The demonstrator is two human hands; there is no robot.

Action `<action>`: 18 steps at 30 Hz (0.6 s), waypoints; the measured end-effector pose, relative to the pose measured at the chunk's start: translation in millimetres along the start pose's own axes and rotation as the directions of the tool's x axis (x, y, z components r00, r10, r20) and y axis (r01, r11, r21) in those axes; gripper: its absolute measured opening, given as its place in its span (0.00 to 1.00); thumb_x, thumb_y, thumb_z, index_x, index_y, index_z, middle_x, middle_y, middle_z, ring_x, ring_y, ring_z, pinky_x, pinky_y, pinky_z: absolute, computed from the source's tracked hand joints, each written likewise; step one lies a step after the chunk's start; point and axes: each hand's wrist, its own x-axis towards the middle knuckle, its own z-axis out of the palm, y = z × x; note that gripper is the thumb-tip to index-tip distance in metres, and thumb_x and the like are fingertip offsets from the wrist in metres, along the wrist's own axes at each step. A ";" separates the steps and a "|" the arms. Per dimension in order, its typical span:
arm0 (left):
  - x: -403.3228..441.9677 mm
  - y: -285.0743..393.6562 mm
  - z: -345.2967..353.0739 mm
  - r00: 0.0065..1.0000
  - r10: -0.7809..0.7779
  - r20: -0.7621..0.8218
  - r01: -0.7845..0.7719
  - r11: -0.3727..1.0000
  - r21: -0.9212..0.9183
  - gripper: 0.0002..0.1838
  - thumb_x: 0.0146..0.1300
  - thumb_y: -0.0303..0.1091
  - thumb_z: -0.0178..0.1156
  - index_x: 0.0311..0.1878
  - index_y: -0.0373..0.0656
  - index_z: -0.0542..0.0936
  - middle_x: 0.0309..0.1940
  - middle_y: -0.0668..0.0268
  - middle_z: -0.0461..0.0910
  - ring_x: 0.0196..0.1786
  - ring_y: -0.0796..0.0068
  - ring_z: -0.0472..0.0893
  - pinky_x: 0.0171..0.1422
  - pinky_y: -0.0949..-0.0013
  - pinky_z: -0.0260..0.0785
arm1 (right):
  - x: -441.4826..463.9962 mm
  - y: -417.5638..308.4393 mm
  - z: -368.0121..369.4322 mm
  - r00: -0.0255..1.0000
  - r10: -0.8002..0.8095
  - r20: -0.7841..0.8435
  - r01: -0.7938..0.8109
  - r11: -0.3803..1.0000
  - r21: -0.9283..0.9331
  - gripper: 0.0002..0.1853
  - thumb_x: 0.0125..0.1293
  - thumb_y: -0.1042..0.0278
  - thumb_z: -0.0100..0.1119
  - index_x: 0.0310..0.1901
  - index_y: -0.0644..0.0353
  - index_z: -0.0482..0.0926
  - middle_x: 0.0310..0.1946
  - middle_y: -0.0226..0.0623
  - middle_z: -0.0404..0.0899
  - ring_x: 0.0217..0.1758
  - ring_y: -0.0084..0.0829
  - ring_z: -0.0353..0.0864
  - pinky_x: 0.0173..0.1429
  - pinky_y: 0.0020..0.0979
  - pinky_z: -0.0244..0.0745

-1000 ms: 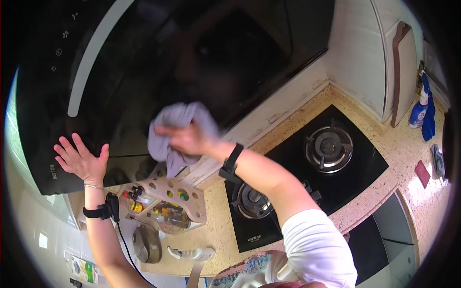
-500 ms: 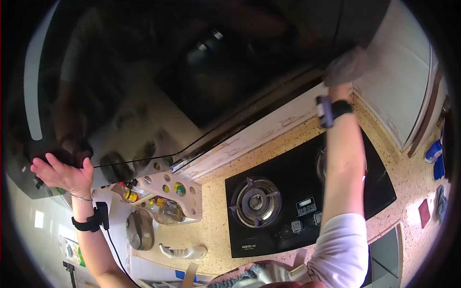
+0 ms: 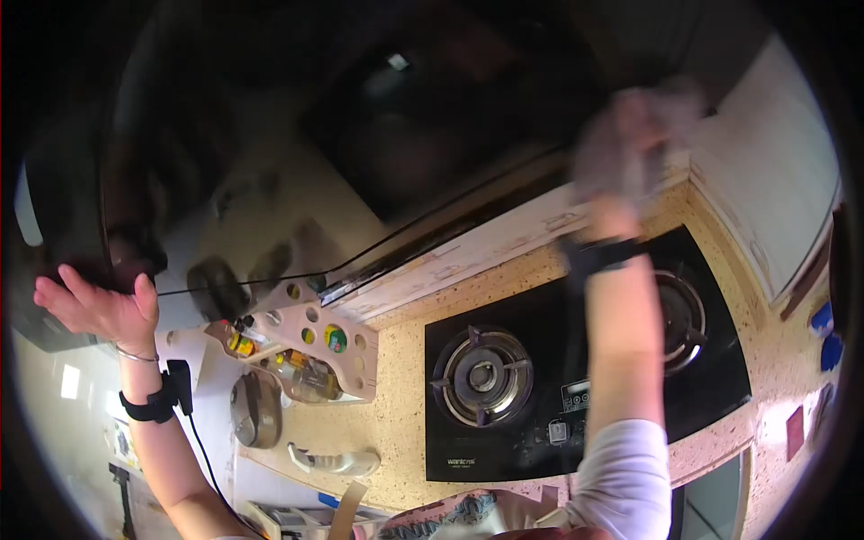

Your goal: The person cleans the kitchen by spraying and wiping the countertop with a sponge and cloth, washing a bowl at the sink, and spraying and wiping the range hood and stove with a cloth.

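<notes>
My left hand (image 3: 103, 308) lies with spread fingers against the lower left edge of a glossy black range hood (image 3: 270, 135); it holds nothing. A band and small device sit on that wrist, with a thin cable running down. At the hood's lower right edge, my right hand (image 3: 637, 135) is smeared by motion and has a greyish cloth (image 3: 598, 166) in it, pressed at or close to the hood surface. The right forearm passes over a black two-burner gas hob (image 3: 540, 450), hiding part of its controls.
A pale rack (image 3: 364, 382) with bottles stands on the speckled countertop (image 3: 400, 333), left of the hob. Nearby are a dark rounded appliance (image 3: 256, 409) and a white-grey spray-like item (image 3: 335, 461). Blue items (image 3: 830, 351) and a red piece (image 3: 795, 434) lie at far right.
My right hand has swept the cloth slightly left and toward me along the hood edge. The left hand stays against the hood; the camera view has shifted a little.
</notes>
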 end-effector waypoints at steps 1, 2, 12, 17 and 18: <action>-0.7 -1.5 0.6 1.000 0.000 -0.009 0.000 1.000 -0.015 0.45 0.63 0.68 0.43 0.72 0.39 0.57 0.72 0.46 0.51 0.75 0.45 0.49 0.76 0.48 0.41 | 16.6 38.6 -19.5 0.992 0.098 -0.082 -0.109 0.983 -0.149 0.21 0.64 0.52 0.50 0.51 0.60 0.74 0.41 0.38 0.73 0.44 0.36 0.71 0.51 0.42 0.66; -1.0 -1.9 0.5 1.000 -0.003 -0.011 0.003 1.000 -0.030 0.46 0.63 0.69 0.44 0.71 0.39 0.58 0.72 0.45 0.51 0.74 0.45 0.49 0.76 0.48 0.41 | 26.0 71.3 -37.9 0.967 0.209 -0.146 -0.244 0.927 -0.285 0.22 0.64 0.52 0.50 0.51 0.61 0.74 0.41 0.38 0.73 0.43 0.35 0.72 0.51 0.42 0.66; -16.0 -7.1 5.8 0.992 -0.123 -0.018 0.121 0.991 -0.061 0.48 0.55 0.74 0.48 0.69 0.45 0.64 0.71 0.46 0.53 0.74 0.43 0.48 0.74 0.44 0.38 | 3.7 -18.9 -0.7 0.848 0.520 -0.107 -0.404 0.502 -0.764 0.22 0.63 0.52 0.52 0.51 0.61 0.75 0.39 0.37 0.74 0.41 0.33 0.73 0.49 0.39 0.68; -32.7 -4.8 -22.8 0.976 -0.186 0.110 0.205 0.958 -0.199 0.44 0.52 0.65 0.59 0.68 0.51 0.66 0.72 0.45 0.51 0.74 0.42 0.49 0.71 0.42 0.42 | -38.1 -142.3 55.5 0.878 0.472 0.079 -0.297 0.667 -0.684 0.23 0.62 0.52 0.53 0.51 0.61 0.75 0.37 0.36 0.74 0.40 0.32 0.73 0.49 0.38 0.69; -38.6 -2.1 -31.4 0.975 -0.204 0.083 0.220 0.922 -0.318 0.43 0.50 0.64 0.62 0.66 0.49 0.69 0.71 0.46 0.52 0.73 0.41 0.49 0.70 0.40 0.45 | -48.0 -163.3 61.8 0.880 0.461 0.114 -0.277 0.693 -0.665 0.23 0.62 0.52 0.53 0.51 0.61 0.75 0.37 0.36 0.74 0.39 0.32 0.74 0.48 0.38 0.69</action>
